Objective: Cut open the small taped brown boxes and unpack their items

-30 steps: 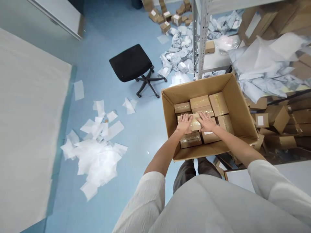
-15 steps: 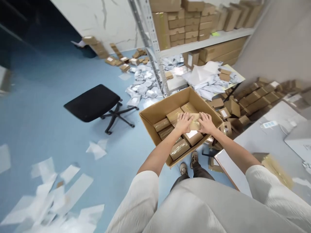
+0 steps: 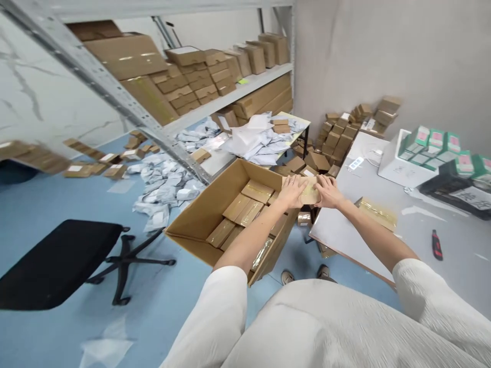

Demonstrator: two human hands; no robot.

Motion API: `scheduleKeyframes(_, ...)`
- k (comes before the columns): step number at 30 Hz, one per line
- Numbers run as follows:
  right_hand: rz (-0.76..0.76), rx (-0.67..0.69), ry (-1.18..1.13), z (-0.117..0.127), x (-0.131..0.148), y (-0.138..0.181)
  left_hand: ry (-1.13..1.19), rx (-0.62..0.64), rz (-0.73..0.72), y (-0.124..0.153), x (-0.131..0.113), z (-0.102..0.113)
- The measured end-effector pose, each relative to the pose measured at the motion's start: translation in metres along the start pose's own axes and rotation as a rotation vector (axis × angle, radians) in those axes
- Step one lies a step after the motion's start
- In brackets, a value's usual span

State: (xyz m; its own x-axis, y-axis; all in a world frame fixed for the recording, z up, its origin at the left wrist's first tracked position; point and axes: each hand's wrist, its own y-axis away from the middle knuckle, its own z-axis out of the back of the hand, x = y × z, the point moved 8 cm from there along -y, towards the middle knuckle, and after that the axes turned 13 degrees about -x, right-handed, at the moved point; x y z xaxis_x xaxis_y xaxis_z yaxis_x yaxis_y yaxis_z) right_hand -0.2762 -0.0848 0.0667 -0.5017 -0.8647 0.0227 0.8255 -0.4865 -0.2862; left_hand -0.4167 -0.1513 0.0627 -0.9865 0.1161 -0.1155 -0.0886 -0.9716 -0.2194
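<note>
My left hand (image 3: pixel 292 190) and my right hand (image 3: pixel 328 191) grip the two ends of one small taped cardboard box (image 3: pixel 310 193), held in the air over the right rim of the big open carton (image 3: pixel 199 214). Fingers of both hands are curled round that small box. Inside the carton lie several more small brown boxes (image 3: pixel 245 207). The grey table (image 3: pixel 387 225) begins just right of my hands.
A black swivel chair (image 3: pixel 57 260) stands on the blue floor at left. A metal shelf rack (image 3: pixel 215 76) holds stacked cartons. Grey mailer bags (image 3: pixel 169 179) litter the floor. On the table lie a flat taped pack (image 3: pixel 378 212), a cutter (image 3: pixel 436 244) and green-white boxes (image 3: pixel 433 145).
Both hands have lifted the small box out of the carton and carried it right, toward the table. The view swung up and right, away from the paper scraps on the floor.
</note>
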Motion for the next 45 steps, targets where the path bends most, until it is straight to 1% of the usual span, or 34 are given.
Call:
scheduleKeyframes(3,-0.091,0.051,-0.023,-0.009,-0.035,0.045,0.04,0.083,-0.08,-0.021,-0.042,-0.03)
scheduleKeyframes(6,-0.157,0.096,-0.059,-0.022,-0.068,0.085,0.069,0.166,-0.117,-0.039,-0.08,-0.064)
scheduleKeyframes(9,-0.188,0.145,-0.096,-0.034,-0.098,0.114,0.083,0.23,-0.109,-0.053,-0.112,-0.095)
scheduleKeyframes(12,-0.182,0.211,-0.143,-0.044,-0.121,0.136,0.098,0.256,-0.069,-0.061,-0.136,-0.118)
scheduleKeyframes(15,-0.212,0.234,-0.194,-0.049,-0.144,0.157,0.093,0.283,0.0,-0.065,-0.15,-0.137)
scheduleKeyframes(17,-0.289,0.214,-0.204,-0.05,-0.165,0.173,0.085,0.289,0.06,-0.068,-0.153,-0.146)
scheduleKeyframes(22,-0.597,0.166,-0.092,-0.054,-0.231,0.225,0.062,0.286,0.161,-0.075,-0.153,-0.159)
scheduleKeyframes(25,-0.802,0.2,-0.012,-0.057,-0.259,0.256,0.058,0.279,0.195,-0.081,-0.155,-0.16)
scheduleKeyframes(28,-0.909,0.217,0.005,-0.056,-0.27,0.271,0.052,0.282,0.219,-0.09,-0.159,-0.159)
scheduleKeyframes(34,-1.004,0.255,0.023,-0.055,-0.279,0.285,0.034,0.251,0.328,-0.113,-0.175,-0.162)
scheduleKeyframes(37,-1.042,0.217,-0.002,-0.058,-0.279,0.292,0.038,0.262,0.369,-0.119,-0.19,-0.167)
scheduleKeyframes(39,-1.076,0.185,-0.026,-0.06,-0.275,0.296,0.064,0.274,0.354,-0.121,-0.201,-0.17)
scheduleKeyframes(42,-1.141,0.191,-0.066,-0.065,-0.266,0.297,0.12,0.354,0.302,-0.119,-0.213,-0.178)
scheduleKeyframes(45,-1.185,0.22,-0.081,-0.067,-0.259,0.295,0.165,0.467,0.243,-0.116,-0.214,-0.188)
